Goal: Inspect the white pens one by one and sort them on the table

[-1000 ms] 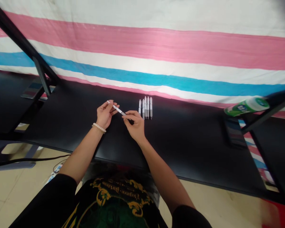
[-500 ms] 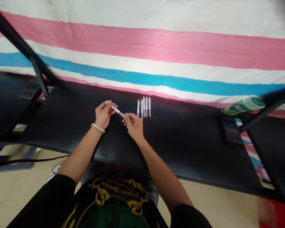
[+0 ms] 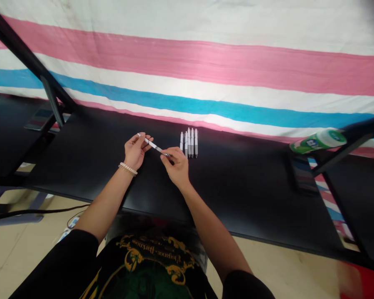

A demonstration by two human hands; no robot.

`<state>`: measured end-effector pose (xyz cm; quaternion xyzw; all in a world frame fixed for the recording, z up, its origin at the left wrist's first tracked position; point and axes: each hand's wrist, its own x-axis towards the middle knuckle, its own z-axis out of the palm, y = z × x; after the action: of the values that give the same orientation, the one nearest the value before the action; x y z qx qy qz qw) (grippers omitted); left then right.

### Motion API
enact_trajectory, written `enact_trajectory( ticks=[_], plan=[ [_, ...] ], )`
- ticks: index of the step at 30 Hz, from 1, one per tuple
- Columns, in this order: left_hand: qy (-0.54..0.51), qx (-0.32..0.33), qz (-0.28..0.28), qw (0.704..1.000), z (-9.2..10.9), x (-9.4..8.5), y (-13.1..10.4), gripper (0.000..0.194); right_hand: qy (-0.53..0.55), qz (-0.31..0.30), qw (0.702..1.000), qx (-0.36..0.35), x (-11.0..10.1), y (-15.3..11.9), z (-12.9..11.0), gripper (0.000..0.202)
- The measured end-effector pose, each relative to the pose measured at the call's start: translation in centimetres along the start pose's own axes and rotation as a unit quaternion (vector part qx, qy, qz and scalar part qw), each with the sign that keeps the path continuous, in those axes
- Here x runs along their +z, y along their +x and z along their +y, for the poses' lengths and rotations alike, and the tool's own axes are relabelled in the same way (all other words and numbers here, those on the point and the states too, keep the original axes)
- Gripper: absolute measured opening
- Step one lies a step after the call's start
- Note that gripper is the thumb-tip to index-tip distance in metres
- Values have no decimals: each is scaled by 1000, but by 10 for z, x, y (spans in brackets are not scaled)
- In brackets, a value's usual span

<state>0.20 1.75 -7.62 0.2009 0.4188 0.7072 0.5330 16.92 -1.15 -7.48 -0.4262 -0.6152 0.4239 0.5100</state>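
Note:
Over the black table I hold a white pen (image 3: 153,145) with a grey grip, slanting down to the right. My left hand (image 3: 136,150), a beaded bracelet at its wrist, pinches the pen's upper end between thumb and fingers. Around the grip and tip end are the thumb and fingers of my right hand (image 3: 176,165); these partly cover the tip. Just beyond my right hand, several similar white and grey pens (image 3: 192,142) lie side by side on the table, pointing away from me. My right fingers hide the lower ends of the leftmost ones.
The black table (image 3: 243,187) runs up to a striped cloth (image 3: 224,62) at the back. To the right a green and white canister (image 3: 318,141) lies against a black metal frame, near a dark phone-like slab (image 3: 303,174). Another dark slab (image 3: 39,118) rests at the left.
The thumb of my right hand has shifted lower and away from its fingers, showing more of the pen's tip end. My left hand keeps its grip almost unmoved.

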Motion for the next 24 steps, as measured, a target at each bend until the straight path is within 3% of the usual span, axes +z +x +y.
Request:
enact_trajectory(
  ticks=[2, 5, 11, 17, 24],
  plan=[
    [-3, 1, -1, 1000, -1, 0, 0, 26, 26, -12, 999, 27, 1, 0, 2, 36],
    [2, -1, -1, 1000, -1, -1, 0, 26, 45, -26, 996, 77, 3, 0, 5, 36],
    [-15, 19, 19, 1000, 1, -2, 3, 25, -43, 37, 998, -18, -1, 1, 7, 23],
    [-28, 40, 44, 998, 4, -5, 5, 23, -70, 65, 995, -18, -6, 4, 7, 23],
    [-7, -11, -35, 999, 0, 0, -1, 24, -62, 38, 997, -21, -1, 0, 8, 20]
  ],
)
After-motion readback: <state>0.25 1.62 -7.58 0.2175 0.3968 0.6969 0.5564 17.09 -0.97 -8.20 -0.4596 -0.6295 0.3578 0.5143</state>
